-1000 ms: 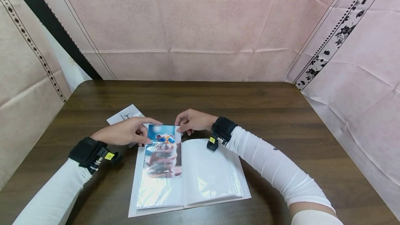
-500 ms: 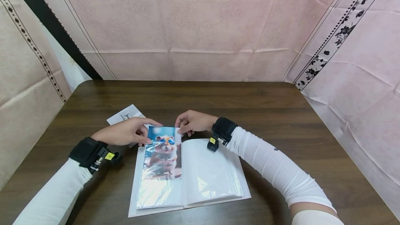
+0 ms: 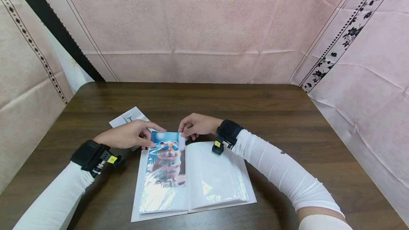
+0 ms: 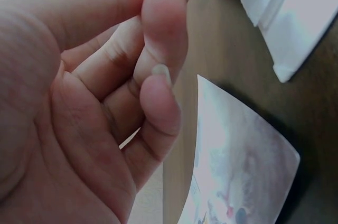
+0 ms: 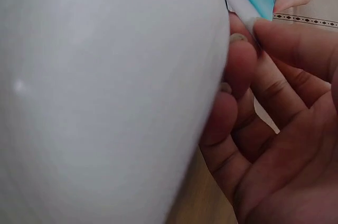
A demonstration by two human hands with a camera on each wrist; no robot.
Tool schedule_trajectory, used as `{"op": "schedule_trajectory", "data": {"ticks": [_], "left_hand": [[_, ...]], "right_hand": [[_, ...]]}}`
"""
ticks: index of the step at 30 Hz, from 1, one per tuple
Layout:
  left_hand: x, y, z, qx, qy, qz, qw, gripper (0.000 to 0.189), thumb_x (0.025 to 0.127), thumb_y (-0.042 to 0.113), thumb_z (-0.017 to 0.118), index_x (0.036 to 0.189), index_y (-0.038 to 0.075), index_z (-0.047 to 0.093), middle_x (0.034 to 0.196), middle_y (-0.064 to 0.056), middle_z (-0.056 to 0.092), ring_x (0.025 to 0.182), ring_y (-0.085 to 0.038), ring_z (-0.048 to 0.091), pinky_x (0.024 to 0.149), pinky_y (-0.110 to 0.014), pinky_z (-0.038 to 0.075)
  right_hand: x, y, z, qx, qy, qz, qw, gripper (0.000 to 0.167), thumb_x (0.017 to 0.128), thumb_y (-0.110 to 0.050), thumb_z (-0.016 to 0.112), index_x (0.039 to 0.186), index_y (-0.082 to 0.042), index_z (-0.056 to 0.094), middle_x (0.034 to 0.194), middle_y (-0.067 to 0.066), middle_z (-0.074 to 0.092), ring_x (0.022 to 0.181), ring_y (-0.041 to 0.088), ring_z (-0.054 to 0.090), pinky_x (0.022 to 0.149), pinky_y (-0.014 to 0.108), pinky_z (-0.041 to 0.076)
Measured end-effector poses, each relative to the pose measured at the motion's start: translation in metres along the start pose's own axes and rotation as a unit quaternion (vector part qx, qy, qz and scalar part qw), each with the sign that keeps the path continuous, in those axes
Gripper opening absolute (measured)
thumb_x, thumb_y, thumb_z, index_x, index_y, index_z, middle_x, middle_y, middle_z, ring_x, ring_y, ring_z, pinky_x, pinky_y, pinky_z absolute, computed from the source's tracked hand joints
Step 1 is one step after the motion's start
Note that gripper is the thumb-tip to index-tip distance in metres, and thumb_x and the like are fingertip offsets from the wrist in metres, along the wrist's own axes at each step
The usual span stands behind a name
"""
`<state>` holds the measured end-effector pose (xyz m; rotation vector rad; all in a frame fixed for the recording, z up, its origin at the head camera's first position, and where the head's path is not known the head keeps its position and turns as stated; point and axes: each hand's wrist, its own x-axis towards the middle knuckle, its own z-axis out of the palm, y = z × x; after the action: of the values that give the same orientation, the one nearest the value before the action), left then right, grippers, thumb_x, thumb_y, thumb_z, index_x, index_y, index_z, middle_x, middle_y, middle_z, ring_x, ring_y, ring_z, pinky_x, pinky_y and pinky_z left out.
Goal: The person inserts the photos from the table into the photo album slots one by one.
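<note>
A photo album (image 3: pixel 217 173) lies open on the table, its clear pockets shining. A photo of a furry animal in sunglasses (image 3: pixel 168 160) sits mostly inside the left page's pocket, its blue top sticking out. My right hand (image 3: pixel 199 123) pinches the photo's upper right corner between thumb and index finger, as the right wrist view also shows. My left hand (image 3: pixel 132 134) holds the pocket's upper left edge with its thumb, while the index finger reaches across the photo's top edge. In the left wrist view its other fingers (image 4: pixel 161 102) are curled.
A loose photo (image 3: pixel 127 116) lies behind the left hand, partly covered by it; the left wrist view shows this photo (image 4: pixel 237 150) close up. The brown wooden table (image 3: pixel 255 116) ends at a pink patterned cloth (image 3: pixel 223 27).
The photo has slid down deeper into the pocket, so less of its blue top sticks out. The right hand has moved slightly down with it; the left hand and album have stayed put.
</note>
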<state>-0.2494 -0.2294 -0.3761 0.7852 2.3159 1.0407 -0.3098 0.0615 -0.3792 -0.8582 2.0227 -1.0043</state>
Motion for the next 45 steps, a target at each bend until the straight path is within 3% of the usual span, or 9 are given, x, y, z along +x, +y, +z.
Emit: {"op": "schedule_trajectory", "data": {"ticks": [19,25,32,40,45], "left_hand": [[0.0002,-0.003,-0.001,0.007,-0.013,0.025,0.9996,0.047,0.096,0.019,0.07,0.14,0.007,0.06,0.074,-0.006,0.067,0.066,-0.032,0.059,0.051,-0.022,0.041],[0.0011,-0.0048,-0.0008,0.0,-0.021,0.043,0.9989,0.044,0.096,0.019,0.07,0.139,0.007,0.062,0.081,-0.007,0.069,0.068,-0.031,0.06,0.052,-0.023,0.043],[0.0019,-0.0056,-0.0011,-0.001,-0.026,0.053,0.9983,0.044,0.097,0.018,0.069,0.138,0.006,0.062,0.084,-0.006,0.07,0.069,-0.031,0.061,0.053,-0.022,0.044],[0.0004,-0.0046,-0.0015,-0.01,-0.036,0.056,0.9977,0.044,0.097,0.016,0.068,0.14,0.004,0.06,0.104,-0.007,0.073,0.073,-0.026,0.064,0.058,-0.025,0.049],[0.0003,-0.0043,-0.0008,-0.01,-0.038,0.061,0.9974,0.042,0.098,0.015,0.067,0.138,0.006,0.062,0.105,-0.008,0.073,0.073,-0.024,0.064,0.061,-0.026,0.051]], "right_hand": [[0.0021,0.0016,0.0019,-0.015,-0.02,-0.015,0.9996,0.017,0.099,-0.008,0.064,0.114,-0.004,0.072,0.092,0.016,0.07,0.068,0.016,0.055,0.068,0.027,0.047],[0.0022,0.0012,0.0033,-0.007,-0.026,-0.01,0.9996,0.018,0.098,-0.008,0.065,0.113,-0.003,0.074,0.089,0.009,0.072,0.07,0.016,0.056,0.069,0.025,0.048],[0.0012,-0.0011,0.0034,-0.004,-0.035,-0.011,0.9993,0.019,0.098,-0.007,0.065,0.114,-0.002,0.073,0.088,0.01,0.072,0.07,0.017,0.055,0.069,0.025,0.048],[0.0021,-0.0008,0.0036,0.0,-0.04,-0.013,0.9991,0.018,0.098,-0.006,0.065,0.113,-0.001,0.074,0.086,0.005,0.072,0.071,0.016,0.056,0.069,0.027,0.048],[0.0039,0.0005,0.0043,0.005,-0.04,-0.01,0.9992,0.017,0.097,-0.005,0.066,0.111,-0.002,0.075,0.083,0.0,0.071,0.069,0.015,0.055,0.068,0.025,0.047]]}}
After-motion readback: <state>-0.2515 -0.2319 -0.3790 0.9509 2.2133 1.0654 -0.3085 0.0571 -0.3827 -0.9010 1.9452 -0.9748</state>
